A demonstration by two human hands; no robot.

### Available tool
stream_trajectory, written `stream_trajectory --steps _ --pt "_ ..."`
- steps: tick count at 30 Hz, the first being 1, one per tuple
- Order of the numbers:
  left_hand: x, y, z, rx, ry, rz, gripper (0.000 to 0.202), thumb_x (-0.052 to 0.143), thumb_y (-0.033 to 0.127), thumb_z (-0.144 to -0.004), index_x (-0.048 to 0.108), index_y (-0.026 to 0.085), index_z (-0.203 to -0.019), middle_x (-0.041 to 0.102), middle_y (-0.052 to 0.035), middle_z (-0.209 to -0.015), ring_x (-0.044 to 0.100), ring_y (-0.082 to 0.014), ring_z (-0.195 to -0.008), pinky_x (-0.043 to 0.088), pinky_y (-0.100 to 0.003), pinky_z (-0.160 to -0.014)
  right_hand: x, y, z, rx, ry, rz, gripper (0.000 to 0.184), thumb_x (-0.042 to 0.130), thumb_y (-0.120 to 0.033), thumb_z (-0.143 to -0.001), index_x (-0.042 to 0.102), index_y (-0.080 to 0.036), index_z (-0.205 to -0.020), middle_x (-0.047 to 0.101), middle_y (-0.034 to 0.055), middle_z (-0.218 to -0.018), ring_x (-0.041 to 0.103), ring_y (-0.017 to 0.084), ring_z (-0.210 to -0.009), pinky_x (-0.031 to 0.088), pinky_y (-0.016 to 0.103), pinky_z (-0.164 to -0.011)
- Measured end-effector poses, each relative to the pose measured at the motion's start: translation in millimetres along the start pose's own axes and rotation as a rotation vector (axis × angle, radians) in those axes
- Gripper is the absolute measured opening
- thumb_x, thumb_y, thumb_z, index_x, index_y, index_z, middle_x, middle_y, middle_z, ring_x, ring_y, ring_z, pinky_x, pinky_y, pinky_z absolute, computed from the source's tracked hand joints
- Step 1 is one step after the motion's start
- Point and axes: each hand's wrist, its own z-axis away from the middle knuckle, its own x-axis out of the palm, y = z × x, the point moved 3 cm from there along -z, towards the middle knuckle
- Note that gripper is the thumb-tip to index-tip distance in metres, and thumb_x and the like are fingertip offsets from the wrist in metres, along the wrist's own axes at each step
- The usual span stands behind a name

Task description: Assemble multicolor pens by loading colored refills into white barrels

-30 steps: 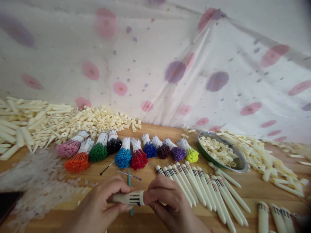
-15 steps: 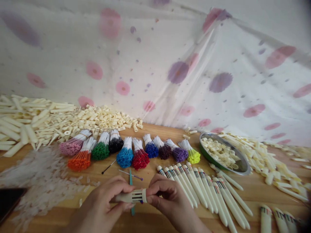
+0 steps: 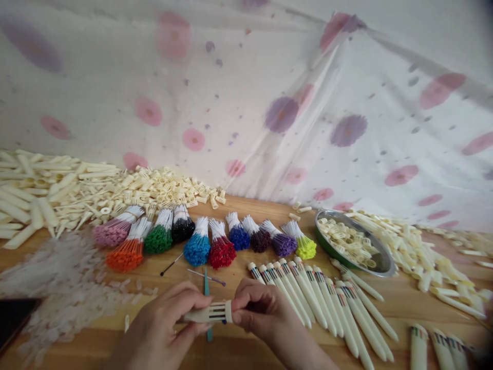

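Note:
A cream multicolour pen [image 3: 215,312] with dark slots lies sideways between my two hands. My left hand [image 3: 165,318] is closed round its barrel, thumb below and fingers above. At the slotted end, the thumb and index finger of my right hand [image 3: 262,311] pinch the end collar. A little blue shows under the slots. Beneath the pen a thin teal strip [image 3: 207,282] lies on the table. Beyond my hands are a loose black-tipped refill [image 3: 171,264] and a purple-tipped refill [image 3: 206,277].
Bundled coloured refills [image 3: 196,246] stand in a row. Finished-looking pens [image 3: 308,293] lie at right, near a metal bowl [image 3: 387,259] of cream rings. Cream barrels [image 3: 23,205] pile up at left, above clear small tubes [image 3: 73,288]. A dark flat object [image 3: 15,318] sits at the left edge.
The view has shifted very slightly. Both hands keep the same hold on the pen, with hardly any visible movement.

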Motion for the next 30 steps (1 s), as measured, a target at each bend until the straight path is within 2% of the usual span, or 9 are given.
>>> stream_trajectory --steps 3,8,12,15,18,22,24,26,30 --pt "-2.9 -4 0 0.040 0.034 -0.062 0.020 0.060 0.018 -0.071 0.071 0.030 -0.082 0.068 0.0007 -0.079 0.066 -0.0167 -0.073 0.053 -0.020 -0.065 0 -2 0 0.066 -0.036 -0.067 0.024 0.075 -0.040 -0.067 0.070 -0.017 -0.067 0.048 -0.0029 -0.065 0.041 0.006 -0.054 0.031 0.018 -0.049" --pt "-10.5 -7 -5 0.142 0.000 -0.205 0.025 0.060 0.015 -0.072 0.071 0.030 -0.089 0.071 0.0005 -0.086 0.068 -0.0171 -0.079 0.053 -0.020 -0.069 2 0 1 0.122 -0.055 -0.176 0.020 0.077 -0.035 -0.064 0.075 -0.022 -0.080 0.053 -0.0015 -0.071 0.042 0.006 -0.056 0.034 0.016 -0.048" --pt "-13.5 -6 -6 0.158 0.006 -0.252 0.021 0.059 0.022 -0.076 0.071 0.030 -0.091 0.071 -0.0006 -0.089 0.068 -0.0183 -0.080 0.052 -0.021 -0.069 1 7 2 0.198 0.006 -0.259 0.025 0.079 -0.034 -0.060 0.076 -0.022 -0.082 0.063 0.0020 -0.076 0.042 0.006 -0.054 0.035 0.016 -0.047" --pt "-13.0 -4 -6 0.162 0.011 -0.228 0.021 0.059 0.020 -0.075 0.070 0.030 -0.090 0.071 0.0005 -0.087 0.068 -0.0177 -0.079 0.051 -0.021 -0.069 -5 9 0 0.176 0.078 -0.199 0.024 0.077 -0.033 -0.061 0.075 -0.020 -0.082 0.064 0.0030 -0.078 0.044 0.007 -0.056 0.037 0.018 -0.049" --pt "-15.1 -3 -9 0.115 0.056 -0.149 0.018 0.059 0.018 -0.073 0.069 0.029 -0.083 0.071 0.0017 -0.083 0.067 -0.0172 -0.078 0.050 -0.021 -0.069 -12 13 -5 0.107 0.164 0.035 0.023 0.069 -0.035 -0.070 0.071 -0.017 -0.084 0.063 0.0026 -0.075 0.047 0.009 -0.058 0.039 0.019 -0.050" --pt "-17.9 -6 -17 -0.029 -0.021 -0.023 0.011 0.062 0.020 -0.069 0.066 0.027 -0.077 0.070 0.0013 -0.082 0.066 -0.0196 -0.080 0.052 -0.022 -0.064 -3 32 -17 -0.079 0.315 0.804 0.014 0.053 -0.027 -0.081 0.061 -0.016 -0.082 0.061 0.0037 -0.075 0.053 0.013 -0.061 0.043 0.025 -0.056" --pt "-18.6 -7 -21 -0.074 -0.087 0.054 0.011 0.063 0.018 -0.068 0.065 0.026 -0.076 0.068 0.0010 -0.079 0.065 -0.0196 -0.078 0.052 -0.022 -0.062 12 49 -23 -0.089 0.305 0.932 0.015 0.062 -0.026 -0.073 0.059 -0.016 -0.083 0.063 0.0071 -0.080 0.057 0.020 -0.069 0.046 0.030 -0.060" --pt "-19.9 -7 -24 -0.048 -0.119 0.137 0.013 0.063 0.013 -0.066 0.064 0.024 -0.073 0.066 0.0012 -0.075 0.064 -0.0186 -0.076 0.051 -0.024 -0.065 29 63 -30 -0.140 0.232 1.246 0.021 0.065 -0.032 -0.072 0.057 -0.016 -0.083 0.063 0.0104 -0.082 0.059 0.028 -0.077 0.048 0.037 -0.063" --pt "-22.2 -7 -26 0.077 -0.138 0.309 0.016 0.066 0.009 -0.066 0.063 0.024 -0.071 0.065 0.0012 -0.074 0.063 -0.0183 -0.076 0.048 -0.028 -0.073 44 79 -37 -0.082 0.165 1.467 0.009 0.058 -0.018 -0.076 0.055 -0.017 -0.085 0.065 0.0103 -0.081 0.062 0.029 -0.077 0.049 0.037 -0.062"
